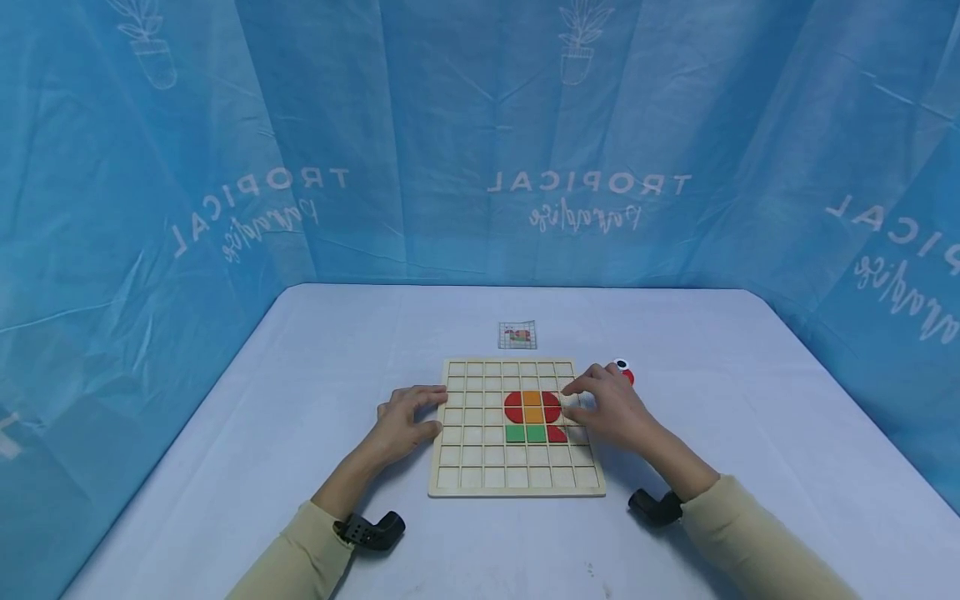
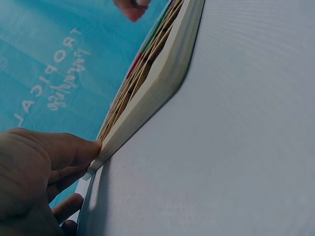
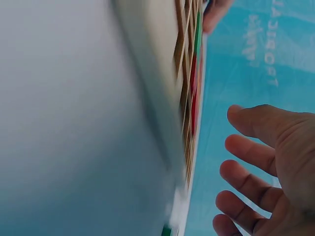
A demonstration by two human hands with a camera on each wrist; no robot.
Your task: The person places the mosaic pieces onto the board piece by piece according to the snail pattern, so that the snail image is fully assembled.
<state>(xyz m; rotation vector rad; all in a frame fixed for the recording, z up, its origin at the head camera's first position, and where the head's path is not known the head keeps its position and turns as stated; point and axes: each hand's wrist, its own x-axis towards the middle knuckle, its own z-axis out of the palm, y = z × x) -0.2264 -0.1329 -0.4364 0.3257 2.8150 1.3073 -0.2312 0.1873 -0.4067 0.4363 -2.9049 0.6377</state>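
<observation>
Touching the board (image 1: 493, 456) — left fingers (image 1: 427, 396).

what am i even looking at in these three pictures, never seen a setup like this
There is no machine, just a person working bare-handed. The wide picture comes from a camera on the head; the other two come from black cameras on the wrists, each looking at its own hand. On the white table lies a wooden board with a grid, carrying red, orange and green tiles. A small picture card lies beyond it. The left hand touches the board's left edge; the right hand hovers over its right side. Neither seems to hold a tile.
</observation>
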